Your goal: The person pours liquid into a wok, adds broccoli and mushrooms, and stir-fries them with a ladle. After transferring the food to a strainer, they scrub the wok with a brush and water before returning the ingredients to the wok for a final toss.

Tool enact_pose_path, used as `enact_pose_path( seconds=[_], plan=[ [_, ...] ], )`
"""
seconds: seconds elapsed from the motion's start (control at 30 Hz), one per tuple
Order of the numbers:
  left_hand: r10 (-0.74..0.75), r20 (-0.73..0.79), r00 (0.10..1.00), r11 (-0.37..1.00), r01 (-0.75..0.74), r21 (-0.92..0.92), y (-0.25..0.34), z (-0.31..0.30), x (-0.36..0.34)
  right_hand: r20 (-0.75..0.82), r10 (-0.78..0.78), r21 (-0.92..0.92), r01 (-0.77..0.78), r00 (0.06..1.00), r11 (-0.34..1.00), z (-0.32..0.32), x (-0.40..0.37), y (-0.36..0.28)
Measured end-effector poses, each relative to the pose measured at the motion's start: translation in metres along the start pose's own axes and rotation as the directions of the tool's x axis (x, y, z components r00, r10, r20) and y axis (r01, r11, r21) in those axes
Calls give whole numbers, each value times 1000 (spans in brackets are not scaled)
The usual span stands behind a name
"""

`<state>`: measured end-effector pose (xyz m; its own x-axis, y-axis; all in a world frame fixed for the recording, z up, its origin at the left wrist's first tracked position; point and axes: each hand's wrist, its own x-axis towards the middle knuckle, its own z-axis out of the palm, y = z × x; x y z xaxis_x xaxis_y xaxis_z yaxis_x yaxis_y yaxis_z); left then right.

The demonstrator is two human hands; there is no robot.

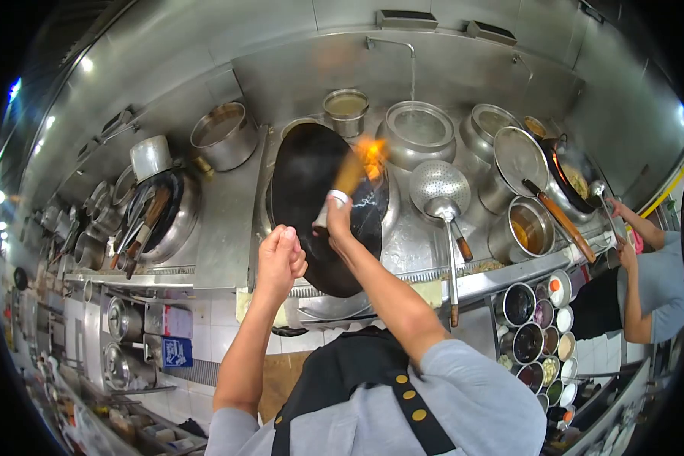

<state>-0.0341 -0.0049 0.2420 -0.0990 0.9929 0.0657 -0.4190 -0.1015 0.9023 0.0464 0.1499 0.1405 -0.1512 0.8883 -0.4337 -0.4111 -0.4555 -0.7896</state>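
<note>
A large black wok (311, 175) stands tilted up on the burner in front of me. At its near left rim my left hand (280, 258) is closed in a fist that seems to grip the edge. My right hand (337, 219) reaches into the wok and holds a bamboo brush (348, 173) with a white band at its handle. The brush is blurred by motion. An orange flame (372, 150) flickers at the brush's far end, near the wok's upper right rim.
A perforated skimmer (438, 185) lies right of the wok, with steel pots (416, 133) behind it. A second wok with utensils (162, 207) sits to the left. Several seasoning bowls (526, 342) stand at lower right. A co-worker (653, 285) tends another wok (576, 176) at far right.
</note>
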Motion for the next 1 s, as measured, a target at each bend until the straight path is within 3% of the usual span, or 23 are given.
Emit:
enact_pose_path(
  seconds=[0.03,0.07,0.1,0.13,0.17,0.2,0.23,0.33,0.4,0.43,0.47,0.5,0.53,0.57,0.6,0.67,0.7,0.73,0.77,0.87,0.9,0.93,1.0],
  plan=[
    [-1,-18,1000,1000,1,8,2,-1,0,155,-330,-291,362,931,886,-12,13,22],
    [-1,-18,1000,1000,1,0,4,-5,1,394,-548,-477,674,738,564,-31,24,45],
    [2,-28,1000,1000,-2,-2,6,-9,3,566,-430,-469,704,703,533,-52,-4,32],
    [2,-43,999,1000,-3,-4,7,-13,1,557,-120,-553,474,822,685,-76,-13,15],
    [13,-90,996,1000,-12,8,9,-16,0,506,213,-633,192,835,750,-107,-20,4],
    [38,-92,995,999,-40,-21,11,-23,1,381,205,-718,149,901,681,-153,8,16],
    [20,-115,993,999,-24,-41,14,-29,1,248,-149,-904,284,957,319,-209,36,43],
    [10,-130,992,998,-18,-61,28,-58,20,319,-27,-894,310,947,323,-223,-60,-16],
    [-2,-115,993,998,-5,-67,36,-61,30,653,372,-757,564,660,328,-215,-75,-36],
    [-14,-109,994,997,5,-83,39,-60,34,769,340,-625,746,541,229,-235,-36,-14],
    [-27,-101,995,995,17,-99,42,-60,36,489,554,-870,426,674,249,-212,-45,-48],
    [-39,-108,993,995,28,-101,45,-59,37,692,219,-714,697,688,64,-268,47,-2],
    [-49,-135,990,992,32,-119,48,-59,37,446,27,-892,447,895,-67,-258,45,-27],
    [-51,-161,986,990,29,-135,46,-58,37,159,-195,-982,134,968,-132,-238,36,-52],
    [-54,-188,981,989,26,-146,45,-59,36,62,-358,-998,69,932,6,-224,32,-56],
    [-48,-248,968,978,-6,-210,34,-77,28,-224,-402,-873,1,888,488,-228,53,-40],
    [-33,-316,948,959,-58,-276,23,-85,24,-245,-402,-866,-13,882,500,-241,46,-29],
    [-37,-301,953,959,-51,-278,8,-90,20,-244,-225,-627,24,943,779,-249,29,-18],
    [-17,-361,933,951,-97,-295,-11,-95,11,-162,-57,-312,4,985,950,-256,12,-4],
    [-46,-411,911,917,-124,-379,-80,-103,-1,-125,86,-376,-128,988,918,-279,-23,58],
    [-30,-356,934,924,-110,-367,-105,-105,1,-197,30,-472,-122,980,873,-300,-9,98],
    [-26,-239,971,921,-69,-384,-130,-114,3,-121,-168,-728,28,978,685,-316,-1,125],
    [-39,-103,994,913,-6,-408,-174,-120,17,81,-440,-898,257,894,356,-336,-6,155]
  ],
)
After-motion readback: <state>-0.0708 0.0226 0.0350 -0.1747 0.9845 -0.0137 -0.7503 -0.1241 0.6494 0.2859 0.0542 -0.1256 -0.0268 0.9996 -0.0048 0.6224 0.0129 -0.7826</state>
